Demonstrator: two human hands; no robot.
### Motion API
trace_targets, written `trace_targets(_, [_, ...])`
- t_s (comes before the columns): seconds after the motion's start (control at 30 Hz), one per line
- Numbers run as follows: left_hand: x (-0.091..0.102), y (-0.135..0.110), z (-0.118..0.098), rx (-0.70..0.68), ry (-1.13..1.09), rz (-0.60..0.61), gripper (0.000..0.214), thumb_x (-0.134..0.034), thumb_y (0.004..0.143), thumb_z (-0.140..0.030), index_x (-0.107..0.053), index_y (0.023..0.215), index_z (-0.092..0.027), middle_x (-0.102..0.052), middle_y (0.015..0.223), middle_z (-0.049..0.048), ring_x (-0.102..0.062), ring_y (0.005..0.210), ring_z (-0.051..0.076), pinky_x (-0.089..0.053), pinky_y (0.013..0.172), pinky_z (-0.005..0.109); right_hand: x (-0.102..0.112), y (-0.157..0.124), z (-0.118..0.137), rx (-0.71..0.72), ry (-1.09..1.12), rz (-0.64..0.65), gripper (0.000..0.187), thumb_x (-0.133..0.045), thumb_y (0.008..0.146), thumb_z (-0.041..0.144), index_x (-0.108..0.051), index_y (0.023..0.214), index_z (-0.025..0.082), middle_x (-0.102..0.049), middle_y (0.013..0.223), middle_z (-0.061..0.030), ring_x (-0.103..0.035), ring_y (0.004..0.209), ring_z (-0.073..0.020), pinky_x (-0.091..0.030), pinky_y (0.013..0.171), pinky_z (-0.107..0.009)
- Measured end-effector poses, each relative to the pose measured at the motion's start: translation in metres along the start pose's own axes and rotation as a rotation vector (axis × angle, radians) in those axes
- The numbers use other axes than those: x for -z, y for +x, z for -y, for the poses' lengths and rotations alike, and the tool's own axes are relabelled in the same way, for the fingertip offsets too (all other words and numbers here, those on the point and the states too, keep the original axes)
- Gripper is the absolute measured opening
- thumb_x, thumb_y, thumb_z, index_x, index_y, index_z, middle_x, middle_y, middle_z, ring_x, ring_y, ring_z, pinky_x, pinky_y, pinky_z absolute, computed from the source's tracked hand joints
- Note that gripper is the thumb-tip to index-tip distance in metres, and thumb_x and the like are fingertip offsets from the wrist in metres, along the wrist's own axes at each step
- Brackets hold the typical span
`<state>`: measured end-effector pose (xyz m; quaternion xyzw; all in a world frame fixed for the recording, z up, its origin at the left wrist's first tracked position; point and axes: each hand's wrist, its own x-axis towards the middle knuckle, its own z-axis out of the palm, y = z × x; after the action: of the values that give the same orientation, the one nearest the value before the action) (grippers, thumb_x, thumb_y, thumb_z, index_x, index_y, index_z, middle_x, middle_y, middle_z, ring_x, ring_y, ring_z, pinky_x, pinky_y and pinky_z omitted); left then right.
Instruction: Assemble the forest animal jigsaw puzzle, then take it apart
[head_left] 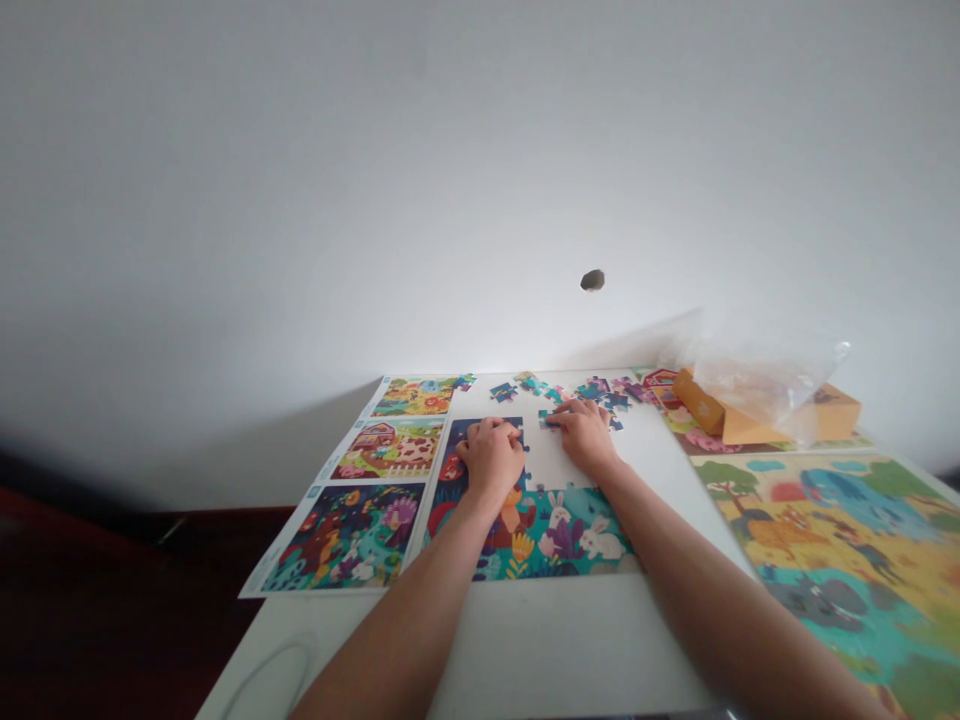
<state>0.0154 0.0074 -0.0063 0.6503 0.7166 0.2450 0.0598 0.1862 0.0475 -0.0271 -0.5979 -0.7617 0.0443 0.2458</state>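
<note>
A partly built jigsaw puzzle with rabbits and flowers lies on the white table. My left hand rests on its upper left part, fingers curled down onto the joined pieces. My right hand lies over the bare gap at the puzzle's upper right, fingertips pressing a small teal piece. Loose puzzle pieces are scattered just beyond my right hand near the wall.
A reference sheet with three pictures lies left of the puzzle, overhanging the table's edge. A finished colourful puzzle fills the right side. An orange box with a clear plastic bag stands at the back right. A white wall rises behind.
</note>
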Motion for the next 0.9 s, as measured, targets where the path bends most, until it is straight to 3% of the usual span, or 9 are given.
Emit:
trace_targets(0.23, [-0.0051, 0.0001, 0.0032, -0.004, -0.014, -0.019, 0.022, -0.057, 0.081, -0.016, -0.074, 0.088, -0.027, -0.063, 0.118, 0.0064, -0.05, 0.115, 0.029, -0.038, 0.095, 0.046, 0.0016, -0.0012, 0.0009, -0.081, -0.031, -0.025, 0.038, -0.051, 0.088, 0.015, -0.076, 0.104, 0.038, -0.065, 0.109, -0.0063, -0.051, 0.107, -0.029, -0.032, 0.093, -0.047])
trace_targets(0.37, [-0.0069, 0.0006, 0.0043, -0.015, -0.028, -0.025, 0.021, -0.056, 0.081, -0.016, -0.074, 0.087, -0.027, -0.063, 0.117, 0.0056, -0.05, 0.113, 0.028, -0.038, 0.094, 0.046, 0.0031, -0.0024, 0.0049, -0.08, -0.015, -0.041, 0.02, -0.06, 0.086, 0.033, -0.077, 0.097, 0.034, -0.065, 0.11, -0.0057, -0.05, 0.108, -0.0296, -0.031, 0.095, -0.048])
trace_targets(0.5, [-0.0063, 0.0006, 0.0034, 0.002, -0.019, -0.018, 0.022, -0.056, 0.081, -0.017, -0.073, 0.09, -0.027, -0.063, 0.117, 0.0066, -0.05, 0.114, 0.029, -0.037, 0.094, 0.047, 0.0036, -0.0025, 0.0052, -0.097, -0.038, -0.062, 0.022, -0.064, 0.084, 0.045, -0.075, 0.097, 0.032, -0.064, 0.112, -0.0067, -0.049, 0.11, -0.0306, -0.031, 0.096, -0.049])
trace_targets(0.7, [-0.0043, 0.0, 0.0033, 0.054, 0.034, -0.032, 0.039, -0.053, 0.079, -0.014, -0.065, 0.115, -0.024, -0.062, 0.122, 0.01, -0.048, 0.116, 0.032, -0.037, 0.093, 0.049, 0.0035, -0.0017, 0.0034, -0.142, -0.076, -0.056, 0.029, -0.062, 0.085, 0.039, -0.07, 0.111, 0.028, -0.065, 0.116, -0.0087, -0.049, 0.11, -0.0315, -0.031, 0.094, -0.048])
trace_targets(0.9, [-0.0033, -0.0004, 0.0029, 0.055, 0.044, -0.008, 0.037, -0.053, 0.075, -0.009, -0.07, 0.102, -0.028, -0.06, 0.124, 0.0075, -0.047, 0.117, 0.031, -0.036, 0.093, 0.047, 0.0042, -0.0016, 0.0047, -0.139, -0.054, -0.027, 0.026, -0.057, 0.088, 0.031, -0.07, 0.111, 0.028, -0.067, 0.12, -0.0044, -0.049, 0.112, -0.0299, -0.029, 0.095, -0.045])
